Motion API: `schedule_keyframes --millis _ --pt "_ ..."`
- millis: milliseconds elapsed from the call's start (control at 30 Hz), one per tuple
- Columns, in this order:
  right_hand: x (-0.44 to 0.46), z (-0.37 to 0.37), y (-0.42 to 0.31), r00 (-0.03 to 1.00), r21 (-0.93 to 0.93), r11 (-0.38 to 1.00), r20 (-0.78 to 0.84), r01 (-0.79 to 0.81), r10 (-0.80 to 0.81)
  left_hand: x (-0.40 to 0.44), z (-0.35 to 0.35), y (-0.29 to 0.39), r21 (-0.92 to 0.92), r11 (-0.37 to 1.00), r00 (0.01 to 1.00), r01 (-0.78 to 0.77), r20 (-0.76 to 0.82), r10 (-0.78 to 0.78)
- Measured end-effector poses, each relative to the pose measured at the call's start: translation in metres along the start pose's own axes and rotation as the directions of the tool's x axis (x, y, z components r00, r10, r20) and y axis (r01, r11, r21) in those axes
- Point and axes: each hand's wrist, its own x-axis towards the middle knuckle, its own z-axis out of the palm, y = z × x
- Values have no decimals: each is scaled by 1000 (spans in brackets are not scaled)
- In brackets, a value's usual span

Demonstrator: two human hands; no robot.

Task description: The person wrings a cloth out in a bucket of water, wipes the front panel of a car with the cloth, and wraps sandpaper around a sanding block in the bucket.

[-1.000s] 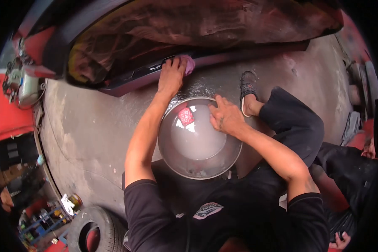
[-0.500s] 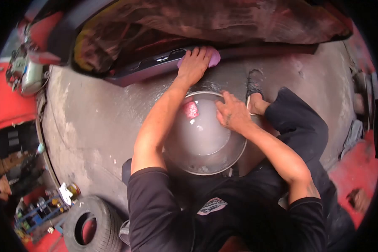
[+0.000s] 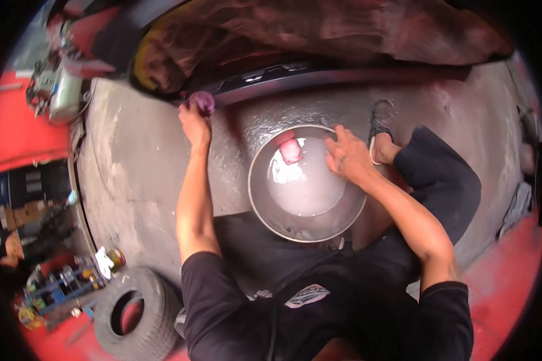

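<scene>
My left hand (image 3: 195,125) is closed on a purple cloth (image 3: 202,103), held against the left end of a long dark car trim panel (image 3: 265,87). A round metal basin (image 3: 260,210) of cloudy, whitish water is in front of my body. In the water, near the far side, lies a pink and white sponge-like block (image 3: 291,151). My right hand (image 3: 350,157) grips the basin's right rim, its fingers over the edge. Above the trim hangs a large, dark, glossy car part (image 3: 319,33) with reddish reflections.
A tyre (image 3: 137,313) lies at lower left, beside a blue rack (image 3: 66,286) of small items. A green tank (image 3: 66,96) stands at far left. My shod foot (image 3: 380,123) rests right of the basin. The concrete floor (image 3: 132,168) is wet under the trim.
My left hand has slid left along the trim with the cloth, from its middle to its left end. My right hand stays on the basin's rim. The view has shifted slightly.
</scene>
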Motion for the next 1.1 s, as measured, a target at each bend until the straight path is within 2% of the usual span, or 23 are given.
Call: schedule_keyframes --millis 33,100,200,267,333,367,433,467,500,533,600,633,667,700,767,800,867,933,967,1000,1033,1067,1100 --pt "-3 3 3 999 -29 1000 -39 -8 6 5 -1 10 -68 998 999 0 -36 -2" --pt "0 -14 -4 997 13 999 65 -50 49 13 -7 52 -237 970 997 -60 -51 49" --pt "0 -19 -6 993 61 996 106 -58 51 13 28 114 -207 909 921 -362 74 383" --pt "3 -22 -3 994 108 992 91 -70 60 16 43 173 -104 811 794 -575 167 585" --pt "0 -24 -2 991 200 973 80 -119 105 26 12 224 -135 850 799 -508 293 525" --pt "-1 -15 1 987 339 929 9 -151 157 30 -3 236 -140 870 795 -473 358 490" --pt "8 2 17 953 588 795 -127 -151 275 28 -11 229 -493 811 824 -314 282 491" --pt "13 -6 21 908 723 672 -156 -164 390 21 -28 234 -654 721 835 -228 250 490" --pt "19 -9 24 850 836 526 -157 -156 502 12 -39 243 -671 740 798 47 471 376" --pt "26 -11 25 786 922 366 -132 -125 604 -1 -42 252 -728 686 803 6 412 431" --pt "47 -9 20 810 974 226 -149 21 567 -30 -43 267 -821 568 807 -61 295 513" --pt "54 -12 16 762 951 306 -225 38 607 -44 -58 280 -812 581 760 -51 346 550" --pt "55 -8 23 748 955 293 -230 50 623 -51 -74 291 -806 591 711 -48 388 586" --pt "56 -5 30 732 957 283 -238 65 638 -53 -77 291 -845 532 699 -57 347 626" --pt "57 -7 43 654 954 248 -298 171 695 -50 -89 274 -884 468 733 16 329 595" --pt "55 -6 65 637 923 358 -361 140 681 -47 -95 259 -898 436 748 53 325 578" --pt "56 -7 103 519 809 584 -474 -61 711 -47 -97 213 -799 601 837 -21 315 448" --pt "71 -26 104 407 654 729 -621 -203 670 -55 -97 175 -607 794 852 -13 409 327" --pt "83 -32 104 362 563 776 -687 -283 631 -66 -80 154 -584 808 851 -80 382 361" --pt "101 -7 113 414 496 825 -713 -271 566 -76 -64 140 -560 814 846 -151 353 399" --pt "117 26 122 632 246 896 -640 -370 437 -85 -60 139 -547 835 839 -57 428 337" --pt "126 48 131 812 -31 918 -480 -394 333 -94 -57 143 -530 847 818 36 503 280" --pt "125 43 135 798 -14 931 -520 -364 305 -96 -57 148 -520 854 820 28 501 278"
